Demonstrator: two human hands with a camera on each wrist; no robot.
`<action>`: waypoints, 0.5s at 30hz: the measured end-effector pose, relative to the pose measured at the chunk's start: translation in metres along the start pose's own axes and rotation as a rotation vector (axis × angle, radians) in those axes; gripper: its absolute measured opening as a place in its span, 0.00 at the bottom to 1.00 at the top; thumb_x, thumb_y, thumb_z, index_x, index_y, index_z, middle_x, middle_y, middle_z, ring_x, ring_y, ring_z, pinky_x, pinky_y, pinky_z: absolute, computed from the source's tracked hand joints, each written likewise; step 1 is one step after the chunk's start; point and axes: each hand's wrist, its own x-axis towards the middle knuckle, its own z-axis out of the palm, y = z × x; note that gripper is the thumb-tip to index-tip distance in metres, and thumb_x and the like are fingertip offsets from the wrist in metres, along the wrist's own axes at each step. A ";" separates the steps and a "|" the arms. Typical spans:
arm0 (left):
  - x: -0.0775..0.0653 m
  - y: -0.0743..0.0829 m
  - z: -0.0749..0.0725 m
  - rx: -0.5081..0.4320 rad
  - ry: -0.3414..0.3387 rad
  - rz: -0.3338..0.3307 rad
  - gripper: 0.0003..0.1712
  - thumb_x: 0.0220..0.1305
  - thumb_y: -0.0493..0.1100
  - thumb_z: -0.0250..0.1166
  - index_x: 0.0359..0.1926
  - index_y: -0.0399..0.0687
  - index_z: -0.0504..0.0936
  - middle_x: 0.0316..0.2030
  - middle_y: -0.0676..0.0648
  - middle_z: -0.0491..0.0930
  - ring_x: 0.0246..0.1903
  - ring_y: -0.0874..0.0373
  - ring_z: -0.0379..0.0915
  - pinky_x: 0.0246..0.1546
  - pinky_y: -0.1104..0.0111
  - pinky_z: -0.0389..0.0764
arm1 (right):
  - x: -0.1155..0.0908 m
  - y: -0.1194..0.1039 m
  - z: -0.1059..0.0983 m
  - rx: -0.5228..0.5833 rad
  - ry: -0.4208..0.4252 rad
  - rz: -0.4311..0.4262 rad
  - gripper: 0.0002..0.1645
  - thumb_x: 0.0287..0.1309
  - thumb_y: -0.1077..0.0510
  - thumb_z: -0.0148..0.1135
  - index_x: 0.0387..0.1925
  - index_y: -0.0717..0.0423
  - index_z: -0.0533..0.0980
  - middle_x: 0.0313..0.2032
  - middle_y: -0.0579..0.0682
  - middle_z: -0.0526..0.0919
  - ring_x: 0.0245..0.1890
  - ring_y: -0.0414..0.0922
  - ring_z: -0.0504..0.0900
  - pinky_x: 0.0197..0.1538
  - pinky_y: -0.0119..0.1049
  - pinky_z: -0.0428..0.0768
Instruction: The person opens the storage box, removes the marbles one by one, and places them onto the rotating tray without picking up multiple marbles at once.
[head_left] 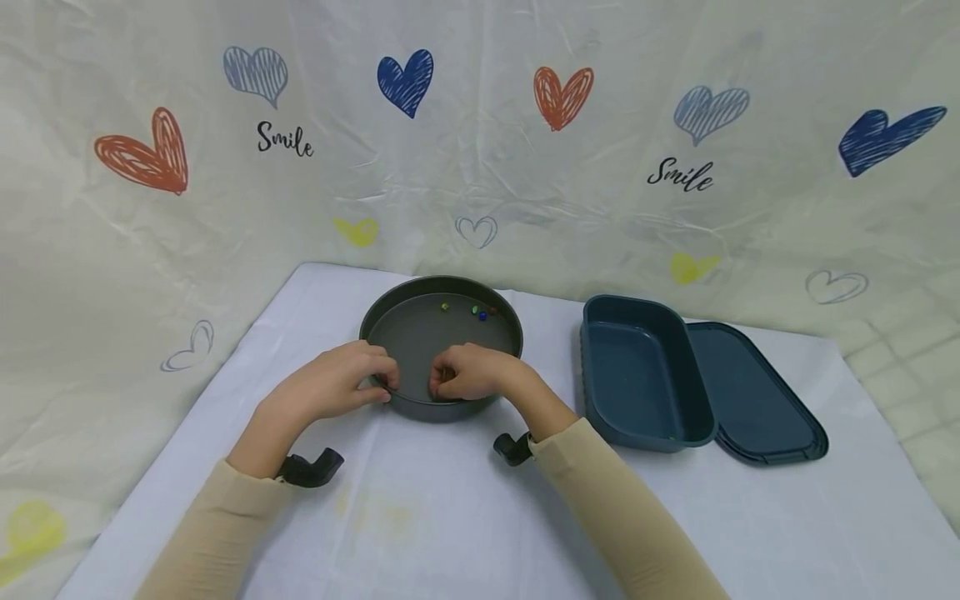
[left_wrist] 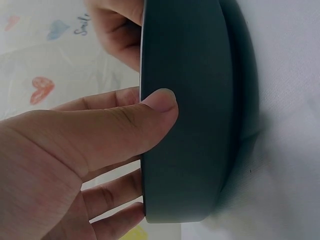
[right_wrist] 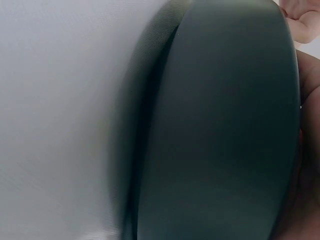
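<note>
A round dark grey pan (head_left: 405, 404) with a raised wall stands on the table. My left hand (head_left: 348, 379) pinches its near left rim, thumb (left_wrist: 162, 102) on the outer wall and fingers inside. My right hand (head_left: 472, 372) reaches over the near rim into the pan, fingers curled down close to the floor of it; I cannot tell whether they pinch anything. Several tiny bead-like pieces lie near the pan's far side, among them a yellow one (head_left: 445, 307), a green one (head_left: 475, 310) and a blue one (head_left: 483, 316). The right wrist view mostly shows the pan's outer wall (right_wrist: 220, 120).
Right of the pan stands a deep blue rectangular container (head_left: 637, 375), with a tiny green speck (head_left: 672, 437) at its near end. Its matching lid (head_left: 757, 392) lies beside it on the right. A white cloth (head_left: 435, 517) covers the table; a heart-printed sheet (head_left: 480, 150) hangs behind.
</note>
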 end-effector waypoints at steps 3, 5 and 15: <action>0.000 0.001 0.000 -0.002 0.001 -0.002 0.11 0.56 0.41 0.75 0.34 0.63 0.82 0.34 0.63 0.77 0.41 0.56 0.74 0.44 0.62 0.75 | -0.003 -0.001 -0.001 0.016 0.016 0.000 0.05 0.64 0.57 0.61 0.37 0.45 0.82 0.31 0.38 0.84 0.32 0.37 0.80 0.39 0.33 0.78; 0.000 0.001 0.000 -0.001 0.003 -0.005 0.11 0.56 0.41 0.76 0.34 0.62 0.82 0.34 0.63 0.77 0.40 0.56 0.74 0.44 0.62 0.75 | -0.007 -0.001 -0.002 0.024 0.046 0.002 0.06 0.63 0.57 0.61 0.39 0.45 0.82 0.33 0.38 0.85 0.34 0.37 0.81 0.40 0.34 0.78; 0.000 0.001 0.001 0.005 0.006 0.000 0.11 0.56 0.40 0.75 0.34 0.62 0.82 0.35 0.63 0.77 0.41 0.57 0.73 0.45 0.62 0.75 | -0.058 0.022 -0.010 0.145 0.439 -0.033 0.11 0.65 0.57 0.62 0.48 0.53 0.80 0.38 0.44 0.85 0.37 0.39 0.82 0.42 0.38 0.81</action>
